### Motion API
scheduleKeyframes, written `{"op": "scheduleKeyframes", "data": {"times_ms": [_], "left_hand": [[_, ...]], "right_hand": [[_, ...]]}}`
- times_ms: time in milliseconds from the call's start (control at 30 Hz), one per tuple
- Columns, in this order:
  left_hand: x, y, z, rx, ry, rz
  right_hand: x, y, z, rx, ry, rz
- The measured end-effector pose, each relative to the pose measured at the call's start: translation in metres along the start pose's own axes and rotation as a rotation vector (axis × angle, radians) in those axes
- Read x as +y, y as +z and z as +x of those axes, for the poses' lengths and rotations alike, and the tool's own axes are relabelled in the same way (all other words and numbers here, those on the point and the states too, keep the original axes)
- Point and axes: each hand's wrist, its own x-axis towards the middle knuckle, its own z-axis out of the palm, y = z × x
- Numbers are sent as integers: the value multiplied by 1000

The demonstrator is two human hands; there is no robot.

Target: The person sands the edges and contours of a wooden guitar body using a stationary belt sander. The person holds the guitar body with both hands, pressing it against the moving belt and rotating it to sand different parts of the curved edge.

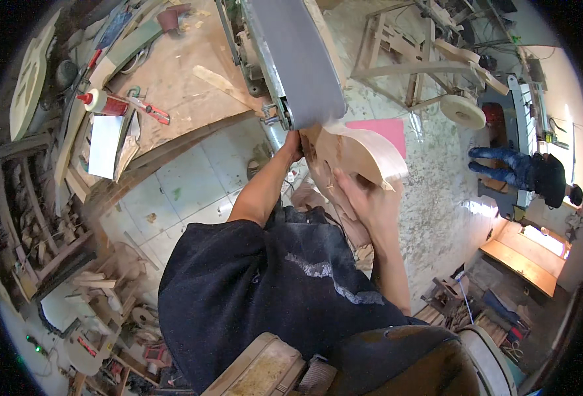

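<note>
A pale, curved wooden piece (361, 153) with a broad scooped face is held between my two hands at the end of a belt sander (301, 63). Its upper left edge meets the rounded end of the grey belt. My left hand (294, 146) grips the left end of the wood, close under the sander's roller, with most of its fingers hidden. On the near side, my right hand (371, 201) is closed round the lower edge, thumb lying along the wood. Behind the piece shows a flat pink sheet (385, 134).
At left, a wooden workbench (186, 99) carries a red-and-white glue bottle (103, 103), red-handled pliers (151, 113) and a white sheet (105, 146). Wooden frames (410, 66) stand far right of the sander. Another person (532, 173) in jeans is at the right.
</note>
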Motion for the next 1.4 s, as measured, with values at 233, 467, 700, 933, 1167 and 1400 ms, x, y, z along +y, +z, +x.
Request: {"op": "scheduleKeyframes", "data": {"times_ms": [233,467,700,933,1167,1400], "left_hand": [[-6,-13,14,20,17,16],[-17,3,-21,-36,-54,-38],[-22,-5,-18,-100,-24,-48],[-13,-22,18,-66,-51,-52],[-28,-65,66,-28,-36,-47],[-44,-69,68,-20,-95,-38]], "right_hand": [[13,10,13,-33,44,-155],[1,-12,-28,105,-10,3],[-2,-14,-24,31,18,-36],[0,7,3,-13,15,-107],[8,24,18,30,-1,-61],[16,28,25,10,-62,-171]]}}
